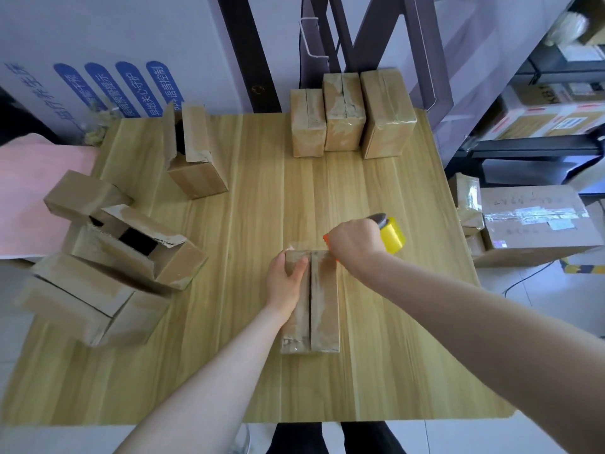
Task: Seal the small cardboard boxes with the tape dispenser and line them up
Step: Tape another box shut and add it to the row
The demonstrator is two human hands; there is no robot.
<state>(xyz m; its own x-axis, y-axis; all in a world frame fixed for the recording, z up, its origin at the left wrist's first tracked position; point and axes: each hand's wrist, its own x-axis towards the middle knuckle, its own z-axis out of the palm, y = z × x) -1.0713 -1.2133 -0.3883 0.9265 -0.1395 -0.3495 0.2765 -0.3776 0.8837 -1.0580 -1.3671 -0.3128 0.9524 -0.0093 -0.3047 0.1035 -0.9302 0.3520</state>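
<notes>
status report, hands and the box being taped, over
Left grip holds box at far left corner. Right grip holds tape dispenser at its far end. Three boxes lined up at back; nothing in the way.

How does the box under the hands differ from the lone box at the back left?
The box under the hands has closed flaps; the lone box has flaps standing open over a dark gap. The left hand grips the first while the right hand holds the tape dispenser at its far end; nothing touches the lone box. Both are brown cardboard.
</notes>
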